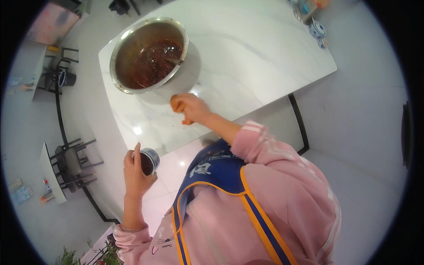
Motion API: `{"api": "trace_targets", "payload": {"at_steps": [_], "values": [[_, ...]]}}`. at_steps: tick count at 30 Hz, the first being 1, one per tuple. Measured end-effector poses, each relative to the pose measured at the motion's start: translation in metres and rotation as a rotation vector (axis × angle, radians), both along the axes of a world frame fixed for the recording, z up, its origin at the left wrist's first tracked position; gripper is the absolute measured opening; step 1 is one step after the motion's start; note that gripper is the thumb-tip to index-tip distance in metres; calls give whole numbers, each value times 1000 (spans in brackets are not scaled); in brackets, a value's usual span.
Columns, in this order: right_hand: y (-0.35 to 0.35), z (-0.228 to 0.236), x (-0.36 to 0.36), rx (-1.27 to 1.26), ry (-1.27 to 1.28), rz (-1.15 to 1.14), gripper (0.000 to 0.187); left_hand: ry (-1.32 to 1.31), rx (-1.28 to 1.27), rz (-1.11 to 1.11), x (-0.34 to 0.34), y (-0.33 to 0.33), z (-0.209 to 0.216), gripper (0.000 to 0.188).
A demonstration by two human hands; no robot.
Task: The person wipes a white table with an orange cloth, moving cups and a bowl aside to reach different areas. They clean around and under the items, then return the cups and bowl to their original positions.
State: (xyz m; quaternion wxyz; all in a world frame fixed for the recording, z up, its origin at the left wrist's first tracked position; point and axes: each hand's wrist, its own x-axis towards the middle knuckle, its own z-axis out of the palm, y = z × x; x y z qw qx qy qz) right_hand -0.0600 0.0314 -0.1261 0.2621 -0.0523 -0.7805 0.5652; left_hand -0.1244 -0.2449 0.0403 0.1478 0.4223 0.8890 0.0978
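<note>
Left hand point(137, 176): wrapped round a blue-and-white pot point(153, 159), dark inside, held just beside the near edge of the marbled surface point(247, 66). Right hand point(193, 109): fingers bent around an orange item point(176, 103), too blurred to identify. Beyond: large metal bowl point(134, 91) on the surface, containing dark red sauce point(154, 68) and a utensil point(174, 61).

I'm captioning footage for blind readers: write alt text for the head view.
A person's right hand holds something orange, blurred, at a white table, near a metal bowl of dark reddish contents. Their left hand holds a blue-and-white pot, dark inside.
</note>
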Motion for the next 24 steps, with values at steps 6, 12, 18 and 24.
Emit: {"api": "trace_targets", "payload": {"at_steps": [6,12,18,24], "values": [[199,9,56,-558,75,-417,31,3,49,77,3,-3,2,100],[350,-36,88,-82,-414,-734,48,10,-22,191,13,0,7,99],[341,-42,56,59,-518,-580,50,29,-48,230,20,3,5,102],[226,-47,53,632,-247,-383,46,-7,-23,292,22,3,1,103]]}}
